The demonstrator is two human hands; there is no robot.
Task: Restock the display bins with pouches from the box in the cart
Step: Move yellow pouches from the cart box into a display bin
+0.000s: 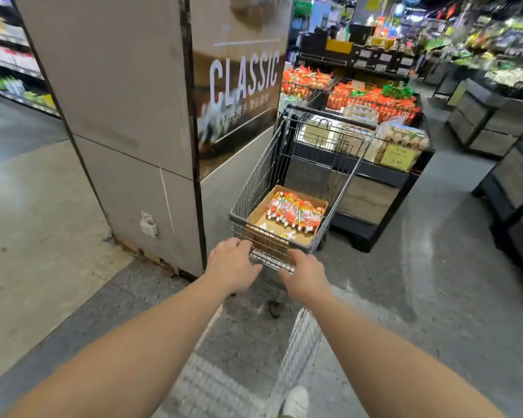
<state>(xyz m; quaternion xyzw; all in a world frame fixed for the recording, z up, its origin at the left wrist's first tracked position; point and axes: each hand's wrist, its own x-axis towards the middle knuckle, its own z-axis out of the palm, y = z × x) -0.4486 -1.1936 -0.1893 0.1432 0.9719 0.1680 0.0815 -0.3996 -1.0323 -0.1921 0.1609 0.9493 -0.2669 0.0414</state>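
Head view says you've barely started, both hands, left hand (231, 265) and right hand (307, 274), curled round the cart (255, 188) handle, pouches (295, 211) all unstocked in the box (260, 211)

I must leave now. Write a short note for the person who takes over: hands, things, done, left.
Left hand and right hand: both rest on the near end of the cart; the grip itself is hidden.
Box lies in the cart, with a row of pouches at its far side.
Display bins stand ahead, beyond the cart.
Done: no pouch is in hand.
Left: bring the cart to the bins, move the pouches over.
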